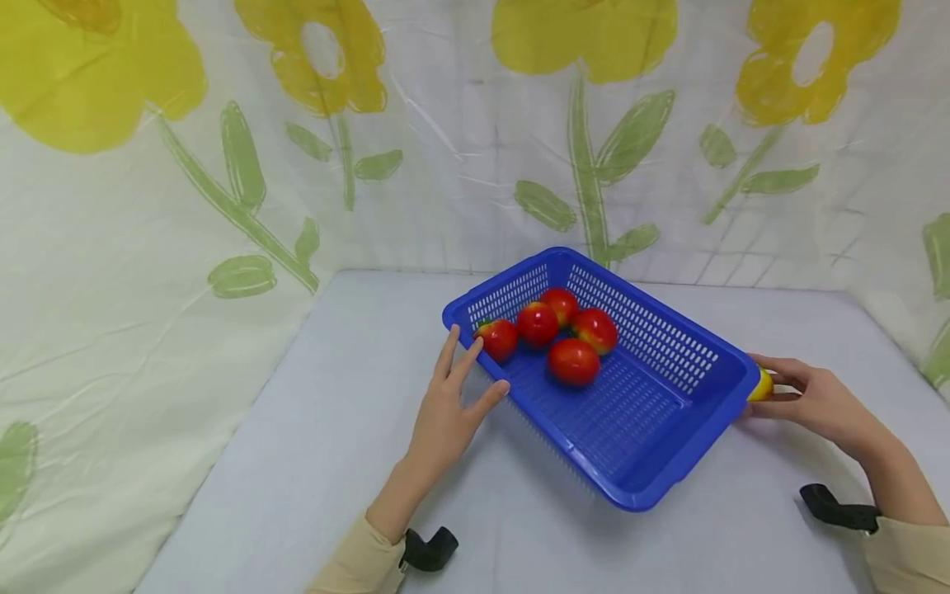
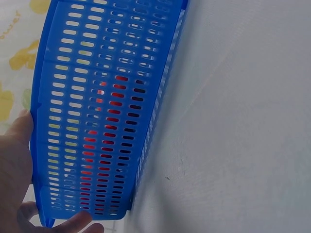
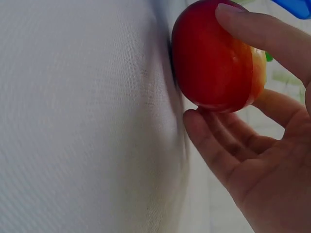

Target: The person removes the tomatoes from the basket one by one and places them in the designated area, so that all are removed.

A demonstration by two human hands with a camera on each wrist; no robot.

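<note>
A blue plastic basket with slotted sides holds several red tomatoes, gathered toward its far left end. My left hand is at the near left rim, its fingers spread and fairly straight, thumb and fingertips touching the edge. From the left wrist view, red shows through the slots of the basket wall. Beyond the basket's right end, my right hand pinches another tomato, red with a yellow stem end, thumb on one side and fingers on the other. The basket partly hides this tomato in the head view.
The basket stands at an angle on a pale cloth-covered table. Behind the table hangs a white sheet printed with yellow flowers. A black wrist device is strapped at the left sleeve, and a similar black device at the right.
</note>
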